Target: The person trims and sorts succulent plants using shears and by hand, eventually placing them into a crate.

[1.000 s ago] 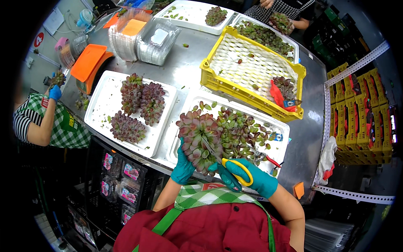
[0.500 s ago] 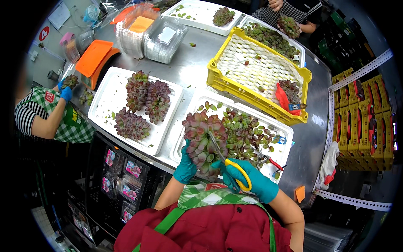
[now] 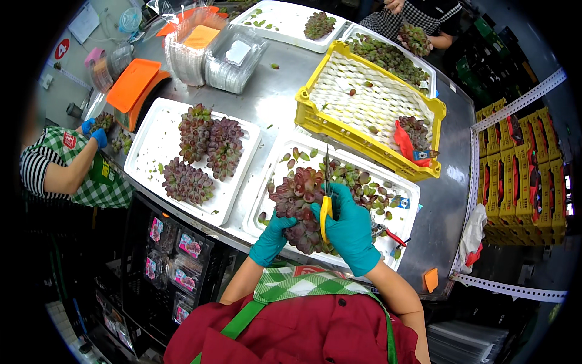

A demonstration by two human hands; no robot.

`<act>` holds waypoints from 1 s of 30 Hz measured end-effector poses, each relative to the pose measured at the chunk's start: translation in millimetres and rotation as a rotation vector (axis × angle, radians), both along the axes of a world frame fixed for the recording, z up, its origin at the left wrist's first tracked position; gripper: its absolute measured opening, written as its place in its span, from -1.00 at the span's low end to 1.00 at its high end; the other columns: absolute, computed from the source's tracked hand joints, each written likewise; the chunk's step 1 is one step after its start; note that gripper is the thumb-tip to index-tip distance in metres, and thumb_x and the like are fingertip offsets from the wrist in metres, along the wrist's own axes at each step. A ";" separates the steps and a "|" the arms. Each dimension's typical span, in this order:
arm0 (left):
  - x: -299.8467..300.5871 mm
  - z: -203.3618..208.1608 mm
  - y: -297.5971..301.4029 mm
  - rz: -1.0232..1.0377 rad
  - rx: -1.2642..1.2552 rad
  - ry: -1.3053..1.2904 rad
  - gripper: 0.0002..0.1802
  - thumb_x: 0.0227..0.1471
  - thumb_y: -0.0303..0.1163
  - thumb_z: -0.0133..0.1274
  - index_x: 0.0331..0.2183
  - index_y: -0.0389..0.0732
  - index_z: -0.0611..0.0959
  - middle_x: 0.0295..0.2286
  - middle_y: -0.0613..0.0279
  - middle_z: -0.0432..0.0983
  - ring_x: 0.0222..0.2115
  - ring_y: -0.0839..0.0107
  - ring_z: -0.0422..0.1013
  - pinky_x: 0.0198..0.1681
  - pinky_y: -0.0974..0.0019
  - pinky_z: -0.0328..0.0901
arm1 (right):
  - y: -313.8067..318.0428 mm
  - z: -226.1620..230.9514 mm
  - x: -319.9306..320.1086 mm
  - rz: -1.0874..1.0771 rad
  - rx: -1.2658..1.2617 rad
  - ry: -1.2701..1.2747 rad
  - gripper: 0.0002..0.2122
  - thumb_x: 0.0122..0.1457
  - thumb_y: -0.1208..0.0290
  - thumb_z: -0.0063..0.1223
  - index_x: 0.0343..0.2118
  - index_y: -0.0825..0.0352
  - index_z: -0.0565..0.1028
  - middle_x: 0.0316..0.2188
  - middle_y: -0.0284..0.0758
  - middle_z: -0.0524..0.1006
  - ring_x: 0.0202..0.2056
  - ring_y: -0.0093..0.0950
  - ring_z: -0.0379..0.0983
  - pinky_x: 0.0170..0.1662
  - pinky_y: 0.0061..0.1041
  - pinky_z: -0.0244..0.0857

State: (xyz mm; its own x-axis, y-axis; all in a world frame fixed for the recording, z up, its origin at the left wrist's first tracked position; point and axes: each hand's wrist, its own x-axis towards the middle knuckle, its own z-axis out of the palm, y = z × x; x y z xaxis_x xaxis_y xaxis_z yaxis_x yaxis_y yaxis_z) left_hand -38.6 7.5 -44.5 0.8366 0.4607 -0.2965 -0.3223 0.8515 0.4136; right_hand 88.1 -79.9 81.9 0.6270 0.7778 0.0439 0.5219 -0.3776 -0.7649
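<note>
A purplish-red succulent cluster [image 3: 297, 203] is held over a white tray [image 3: 407, 221] in front of me. My left hand [image 3: 271, 238], in a teal glove, is closed around its lower left side. Yellow-handled scissors [image 3: 326, 213] are in my gloved right hand [image 3: 351, 227], blades pointing up and away beside the cluster's right edge. The right fingertips touch the plant or lie very close to it; which one I cannot tell. Loose succulent leaves [image 3: 364, 188] cover much of the tray behind it. Red-handled pruning shears [image 3: 395, 235] lie at the tray's right side, partly hidden by my right hand.
Left of me, a second white tray [image 3: 142, 148] bears several succulent clusters. A yellow crate [image 3: 364, 148] stands beyond my tray. Clear plastic boxes [image 3: 233, 64] and an orange scale [image 3: 134, 85] are farther back. Co-workers handle plants at the left [image 3: 73, 164] and far right [image 3: 424, 21].
My right hand has moved up and left against the cluster, and the scissors have swung to point nearly straight away from me. The cluster has turned and shows darker leaves.
</note>
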 end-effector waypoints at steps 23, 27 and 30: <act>-1.1 -5.1 -7.4 -0.184 0.055 0.083 -0.57 -0.02 -0.37 -0.05 -0.06 -0.22 0.35 -0.17 0.25 0.38 -0.19 0.47 0.35 -0.13 0.46 0.27 | 2.9 39.1 28.8 0.620 0.144 -0.688 -0.36 -0.34 0.63 0.09 -0.04 0.20 0.27 -0.44 -0.34 0.36 -0.35 -0.34 0.30 -0.28 -0.38 0.15; -1.6 -25.7 -8.1 -0.121 -0.154 0.069 -0.63 0.04 -0.35 -0.12 -0.07 -0.21 0.36 -0.17 0.24 0.38 -0.19 0.46 0.36 -0.13 0.43 0.29 | 4.5 77.1 42.7 0.567 0.102 -0.509 -0.44 -0.27 0.50 0.11 -0.06 0.26 0.29 -0.41 -0.30 0.36 -0.32 -0.32 0.30 -0.29 -0.36 0.16; -8.1 -20.0 -5.9 -0.088 -0.221 0.047 -0.56 -0.03 -0.34 -0.04 -0.07 -0.22 0.35 -0.18 0.22 0.39 -0.20 0.42 0.37 -0.10 0.34 0.29 | -7.2 83.4 57.2 0.510 -0.205 -0.597 -0.41 -0.25 0.39 0.15 -0.03 0.22 0.28 -0.38 -0.33 0.37 -0.30 -0.34 0.30 -0.23 -0.36 0.12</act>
